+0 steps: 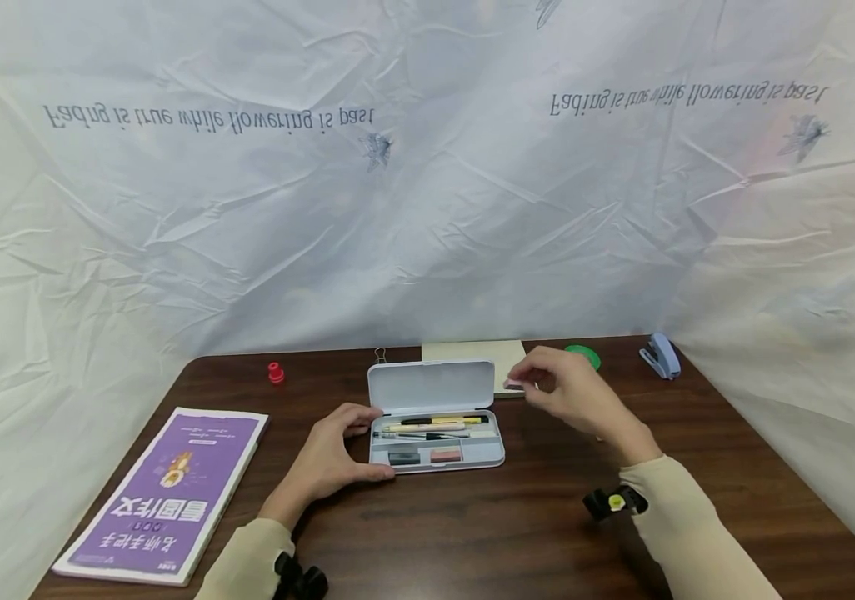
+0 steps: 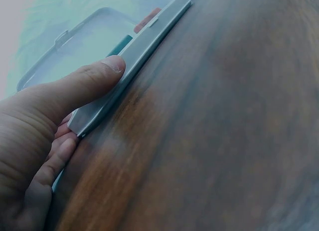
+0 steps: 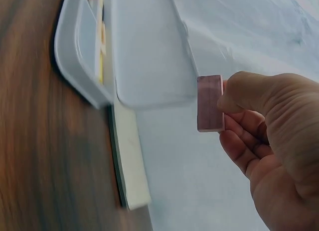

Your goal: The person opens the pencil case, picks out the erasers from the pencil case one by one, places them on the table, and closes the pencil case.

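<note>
An open pale grey pencil case point(image 1: 495, 454) point(image 2: 144, 39) point(image 3: 70, 57) lies on the dark wooden table point(image 1: 517, 525), lid up, with pens, a pencil and two erasers inside. My left hand point(image 1: 337, 454) point(image 2: 55, 121) grips its left end, thumb on the front edge and fingers behind the corner. My right hand point(image 1: 558, 387) point(image 3: 269, 136) hovers just right of the lid and pinches a small pink eraser point(image 1: 513, 384) point(image 3: 210, 103) between thumb and fingers.
A purple book point(image 1: 165, 496) lies at the front left. A small red object point(image 1: 276, 372), a binder clip point(image 1: 380, 355), a cream pad point(image 1: 476, 352) point(image 3: 130, 161), a green disc point(image 1: 585, 356) and a blue stapler point(image 1: 660, 356) sit along the table's far edge.
</note>
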`<move>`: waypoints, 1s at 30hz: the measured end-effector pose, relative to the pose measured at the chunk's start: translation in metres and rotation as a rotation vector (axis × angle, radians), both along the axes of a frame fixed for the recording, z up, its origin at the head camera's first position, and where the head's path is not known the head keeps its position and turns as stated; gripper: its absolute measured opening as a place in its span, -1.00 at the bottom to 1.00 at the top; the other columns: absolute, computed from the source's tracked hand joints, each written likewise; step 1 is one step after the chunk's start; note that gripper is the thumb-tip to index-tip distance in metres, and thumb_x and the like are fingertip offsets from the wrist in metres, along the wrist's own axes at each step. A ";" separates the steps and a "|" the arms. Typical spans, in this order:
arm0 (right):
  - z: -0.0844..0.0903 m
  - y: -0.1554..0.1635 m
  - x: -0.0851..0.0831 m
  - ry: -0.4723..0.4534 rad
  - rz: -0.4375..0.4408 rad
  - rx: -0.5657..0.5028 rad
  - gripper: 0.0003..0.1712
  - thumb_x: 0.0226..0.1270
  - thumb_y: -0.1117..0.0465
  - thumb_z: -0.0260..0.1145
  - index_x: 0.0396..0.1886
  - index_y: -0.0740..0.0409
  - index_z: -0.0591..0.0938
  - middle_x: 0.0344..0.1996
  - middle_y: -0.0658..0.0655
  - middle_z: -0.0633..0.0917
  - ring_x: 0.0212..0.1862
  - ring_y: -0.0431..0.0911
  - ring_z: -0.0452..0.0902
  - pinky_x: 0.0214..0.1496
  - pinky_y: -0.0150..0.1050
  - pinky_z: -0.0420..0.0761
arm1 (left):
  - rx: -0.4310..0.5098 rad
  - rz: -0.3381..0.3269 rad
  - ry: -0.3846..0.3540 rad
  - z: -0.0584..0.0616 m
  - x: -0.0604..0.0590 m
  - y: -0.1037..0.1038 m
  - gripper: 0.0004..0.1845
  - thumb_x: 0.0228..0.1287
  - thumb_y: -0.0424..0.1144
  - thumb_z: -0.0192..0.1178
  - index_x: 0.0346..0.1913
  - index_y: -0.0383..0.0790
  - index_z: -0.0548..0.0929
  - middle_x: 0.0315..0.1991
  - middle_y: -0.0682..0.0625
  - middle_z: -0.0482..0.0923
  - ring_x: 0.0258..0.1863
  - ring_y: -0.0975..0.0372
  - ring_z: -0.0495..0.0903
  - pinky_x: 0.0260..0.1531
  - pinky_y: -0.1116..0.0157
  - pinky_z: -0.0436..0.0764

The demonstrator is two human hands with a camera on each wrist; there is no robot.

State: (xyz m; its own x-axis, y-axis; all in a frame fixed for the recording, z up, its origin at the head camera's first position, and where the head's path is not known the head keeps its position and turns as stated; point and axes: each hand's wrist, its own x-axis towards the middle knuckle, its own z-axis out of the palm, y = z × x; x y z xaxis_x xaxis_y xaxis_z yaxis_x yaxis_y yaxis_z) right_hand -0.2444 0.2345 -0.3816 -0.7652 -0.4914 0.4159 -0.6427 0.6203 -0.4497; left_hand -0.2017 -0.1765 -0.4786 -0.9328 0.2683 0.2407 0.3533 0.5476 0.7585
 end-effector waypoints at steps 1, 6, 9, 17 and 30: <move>0.000 0.005 -0.001 0.004 -0.018 0.007 -0.68 0.41 0.45 0.56 -0.01 -0.03 0.84 -0.12 -0.12 0.81 -0.13 -0.24 0.70 -0.12 -0.15 0.82 | 0.000 0.000 -0.001 0.000 0.000 0.000 -0.07 -0.12 0.14 0.87 0.39 0.01 0.71 0.30 0.14 0.66 0.27 0.15 0.72 0.36 0.05 0.74; -0.005 0.029 -0.004 -0.004 -0.086 0.023 -0.70 0.43 0.44 0.55 -0.01 -0.04 0.86 -0.10 -0.10 0.81 -0.09 -0.20 0.72 -0.06 -0.16 0.83 | 0.004 0.003 -0.008 0.001 0.001 0.000 -0.06 -0.13 0.12 0.87 0.38 -0.02 0.71 0.30 0.12 0.66 0.28 0.15 0.71 0.37 0.05 0.73; -0.013 0.040 -0.003 -0.024 -0.112 0.028 -0.72 0.43 0.44 0.54 -0.02 -0.01 0.86 -0.13 -0.08 0.80 -0.10 -0.17 0.71 -0.07 -0.11 0.84 | 0.002 0.006 -0.011 0.000 0.000 0.000 -0.05 -0.14 0.14 0.87 0.38 -0.02 0.71 0.30 0.13 0.66 0.27 0.16 0.71 0.37 0.06 0.73; -0.036 0.056 -0.004 -0.128 -0.155 0.069 -0.70 0.41 0.46 0.55 -0.05 -0.04 0.86 -0.17 -0.09 0.80 -0.14 -0.19 0.69 -0.09 -0.20 0.79 | 0.002 0.007 -0.006 -0.002 -0.001 -0.001 -0.05 -0.14 0.18 0.87 0.38 0.00 0.71 0.30 0.14 0.66 0.27 0.16 0.72 0.36 0.05 0.74; -0.055 0.052 -0.010 -0.128 -0.142 0.115 -0.77 0.41 0.39 0.60 -0.12 -0.05 0.86 -0.19 -0.11 0.76 -0.20 -0.23 0.62 -0.15 -0.23 0.73 | 0.001 -0.002 -0.002 -0.001 -0.001 0.000 -0.04 -0.14 0.16 0.87 0.39 -0.02 0.71 0.30 0.13 0.66 0.28 0.16 0.71 0.37 0.06 0.74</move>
State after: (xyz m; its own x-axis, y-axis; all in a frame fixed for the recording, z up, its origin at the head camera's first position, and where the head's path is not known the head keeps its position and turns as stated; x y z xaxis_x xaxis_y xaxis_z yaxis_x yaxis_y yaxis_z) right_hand -0.2542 0.2869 -0.4364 -0.8732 -0.4136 0.2579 -0.4873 0.7526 -0.4429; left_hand -0.2031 -0.1760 -0.4792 -0.9329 0.2695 0.2389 0.3524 0.5462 0.7599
